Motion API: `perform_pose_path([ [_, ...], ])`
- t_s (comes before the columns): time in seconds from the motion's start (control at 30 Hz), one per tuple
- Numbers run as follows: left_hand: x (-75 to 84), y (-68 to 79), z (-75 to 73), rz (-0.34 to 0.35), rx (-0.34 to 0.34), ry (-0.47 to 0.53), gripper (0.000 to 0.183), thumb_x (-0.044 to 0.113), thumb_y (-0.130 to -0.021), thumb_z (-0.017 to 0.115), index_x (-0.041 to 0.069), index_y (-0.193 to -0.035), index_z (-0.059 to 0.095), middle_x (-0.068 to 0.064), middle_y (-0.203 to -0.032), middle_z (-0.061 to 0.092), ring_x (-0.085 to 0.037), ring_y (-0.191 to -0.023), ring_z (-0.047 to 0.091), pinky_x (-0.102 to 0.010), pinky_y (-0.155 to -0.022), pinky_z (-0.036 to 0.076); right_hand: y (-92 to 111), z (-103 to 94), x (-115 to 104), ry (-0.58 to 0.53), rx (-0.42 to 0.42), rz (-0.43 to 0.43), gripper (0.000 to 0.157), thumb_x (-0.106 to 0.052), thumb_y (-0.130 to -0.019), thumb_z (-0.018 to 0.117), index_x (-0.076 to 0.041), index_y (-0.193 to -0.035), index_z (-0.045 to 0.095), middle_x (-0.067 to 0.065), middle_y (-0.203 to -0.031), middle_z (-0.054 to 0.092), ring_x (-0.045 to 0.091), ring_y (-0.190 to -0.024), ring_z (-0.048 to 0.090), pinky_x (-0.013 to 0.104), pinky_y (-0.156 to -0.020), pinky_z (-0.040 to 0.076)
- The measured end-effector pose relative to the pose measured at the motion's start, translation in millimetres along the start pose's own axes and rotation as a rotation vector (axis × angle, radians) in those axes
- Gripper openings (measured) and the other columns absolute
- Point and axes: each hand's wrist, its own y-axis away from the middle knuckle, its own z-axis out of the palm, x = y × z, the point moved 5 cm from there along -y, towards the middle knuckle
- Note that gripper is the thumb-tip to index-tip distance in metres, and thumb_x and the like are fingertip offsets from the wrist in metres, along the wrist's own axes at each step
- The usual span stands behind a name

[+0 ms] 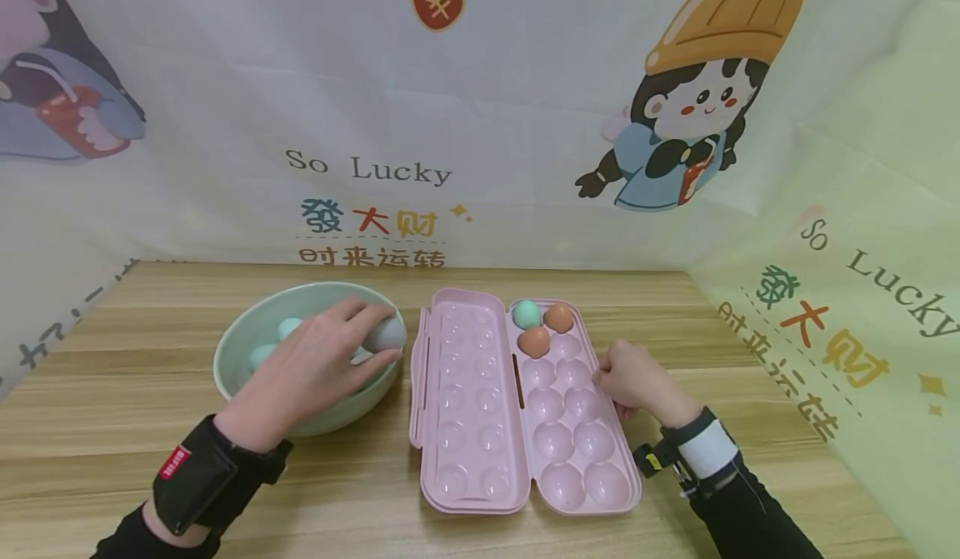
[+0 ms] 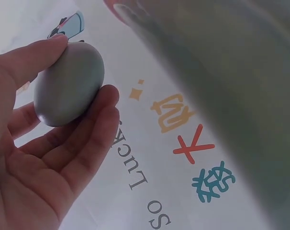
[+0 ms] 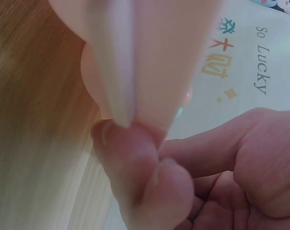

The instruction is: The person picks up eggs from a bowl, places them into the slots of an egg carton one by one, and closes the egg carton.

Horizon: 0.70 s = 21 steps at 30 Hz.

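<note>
My left hand [image 1: 318,367] grips a grey-green egg [image 2: 71,84] between thumb and fingers, over the right side of a pale green bowl [image 1: 247,313]. Inside the bowl lie light green eggs [image 1: 262,356], partly hidden by the hand. A pink plastic egg box [image 1: 471,426] lies unfolded, its lid half to the left. In the back of its right half sit a green egg [image 1: 527,314] and two brown eggs [image 1: 534,342]. My right hand [image 1: 637,382] pinches the box's right rim, with fingertips [image 3: 128,143] against the edge in the right wrist view.
Bowl and box stand side by side on a wood-grain table [image 1: 345,492]. Behind them hangs a white printed cloth [image 1: 517,176], which also runs along the right side of the table.
</note>
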Motion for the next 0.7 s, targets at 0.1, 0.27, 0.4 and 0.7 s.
perform_pose_path([
  [0.1,1.1,-0.2,0.5,0.002,0.001,0.003,0.038,0.019,-0.085,0.080,0.000,-0.113,0.064,-0.016,-0.108,0.063,-0.025,-0.087,0.064,-0.039,-0.071,0.055,0,0.1,0,0.001,0.000,-0.001,0.024,0.000,-0.094,0.058,0.000,-0.073,0.068,0.009,-0.054,0.056,0.016,-0.039,0.054,0.027,-0.040,0.047],
  [0.27,3.0,-0.6,1.0,-0.008,-0.006,0.006,0.038,0.020,-0.085,0.080,0.000,-0.113,0.064,-0.016,-0.108,0.063,-0.025,-0.089,0.064,-0.040,-0.073,0.055,-1,0.0,1,0.001,0.000,-0.007,0.024,0.000,-0.094,0.058,0.000,-0.072,0.068,0.008,-0.054,0.055,0.015,-0.039,0.053,0.026,-0.039,0.047],
  [0.4,7.9,-0.7,1.0,-0.004,-0.006,0.013,0.038,0.020,-0.086,0.079,0.000,-0.114,0.064,-0.016,-0.108,0.063,-0.027,-0.092,0.064,-0.042,-0.077,0.054,-2,0.1,1,0.003,0.003,-0.011,0.026,0.000,-0.094,0.058,0.000,-0.070,0.067,0.008,-0.053,0.055,0.015,-0.038,0.053,0.026,-0.039,0.047],
  [0.7,18.9,0.1,4.3,-0.003,-0.004,0.010,0.040,0.027,-0.088,0.075,0.005,-0.119,0.064,-0.015,-0.111,0.062,-0.034,-0.092,0.062,-0.048,-0.081,0.050,-3,0.2,1,0.005,0.005,-0.004,0.026,0.000,-0.094,0.058,0.000,-0.070,0.067,0.009,-0.054,0.056,0.015,-0.039,0.054,0.027,-0.039,0.047],
])
